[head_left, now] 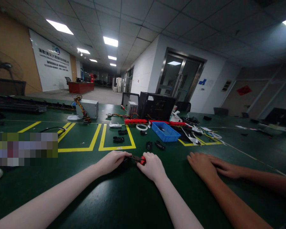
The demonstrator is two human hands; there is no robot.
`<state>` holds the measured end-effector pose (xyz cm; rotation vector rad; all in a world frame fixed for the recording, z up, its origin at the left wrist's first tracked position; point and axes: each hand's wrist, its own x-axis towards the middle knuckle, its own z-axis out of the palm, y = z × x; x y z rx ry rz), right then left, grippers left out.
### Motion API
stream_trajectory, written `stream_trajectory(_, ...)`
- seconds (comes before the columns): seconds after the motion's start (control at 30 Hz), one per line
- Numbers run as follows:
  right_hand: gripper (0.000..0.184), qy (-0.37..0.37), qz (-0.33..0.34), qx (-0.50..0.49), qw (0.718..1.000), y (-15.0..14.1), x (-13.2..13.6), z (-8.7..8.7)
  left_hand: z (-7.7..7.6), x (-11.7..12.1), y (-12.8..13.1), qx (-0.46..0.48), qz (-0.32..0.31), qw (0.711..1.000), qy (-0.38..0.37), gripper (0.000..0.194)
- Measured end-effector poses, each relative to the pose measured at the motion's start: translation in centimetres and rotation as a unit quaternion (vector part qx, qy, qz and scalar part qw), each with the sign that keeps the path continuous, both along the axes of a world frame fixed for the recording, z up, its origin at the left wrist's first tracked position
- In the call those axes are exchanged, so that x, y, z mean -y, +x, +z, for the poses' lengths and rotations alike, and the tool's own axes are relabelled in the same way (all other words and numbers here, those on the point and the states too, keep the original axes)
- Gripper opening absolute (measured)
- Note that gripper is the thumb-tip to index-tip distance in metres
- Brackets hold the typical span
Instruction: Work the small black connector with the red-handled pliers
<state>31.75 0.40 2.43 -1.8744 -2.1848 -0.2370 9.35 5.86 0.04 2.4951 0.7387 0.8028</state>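
Low over the green table, my right hand (153, 166) is wrapped round the red handles of a pair of pliers (136, 158), whose dark jaws point left. My left hand (113, 163) is closed in a pinch at the jaw tips. A small dark thing shows under its fingers, too dim to name. Beyond my hands lie two small black bundles, one (149, 145) beside the other (160, 145). Two black pieces, a nearer one (118, 139) and a farther one (122, 132), rest inside a yellow taped frame (132, 138).
A blue tray (169, 137) stands beyond the bundles, with a black computer case (156, 106) behind it. Red bars (135, 121) lie before the case. A grey power supply (87, 109) with cables stands at left. Another person's hands (201, 163) rest on the table at right.
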Motion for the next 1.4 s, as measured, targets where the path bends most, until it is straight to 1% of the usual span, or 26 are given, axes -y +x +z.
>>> stream_trajectory(0.2,0.024,0.007,0.001,0.011,1.000,-0.12,-0.06,0.05,-0.30,-0.41,-0.09,0.014,0.000,1.000,-0.019,0.039)
stream_trajectory(0.47,0.026,-0.025,-0.005,-0.005,1.000,-0.20,0.29,0.55,-0.19,-0.24,-0.11,0.002,-0.007,1.000,0.006,0.038)
stream_trajectory(0.6,0.026,-0.034,-0.008,-0.006,0.999,-0.22,0.46,0.74,-0.10,-0.14,-0.09,0.001,-0.007,1.000,0.005,0.037)
stream_trajectory(0.97,0.026,0.010,0.001,0.026,1.000,-0.36,0.31,0.45,-0.20,-0.40,-0.09,0.015,-0.002,0.999,-0.029,0.039)
stream_trajectory(1.17,0.024,0.010,-0.005,0.024,1.000,-0.54,0.62,0.41,-0.02,-0.21,-0.18,0.021,-0.008,0.999,-0.032,0.037)
stream_trajectory(1.4,0.024,0.006,-0.008,0.010,1.000,-0.68,0.84,0.42,-0.03,-0.16,-0.15,0.023,0.001,0.999,-0.039,0.037)
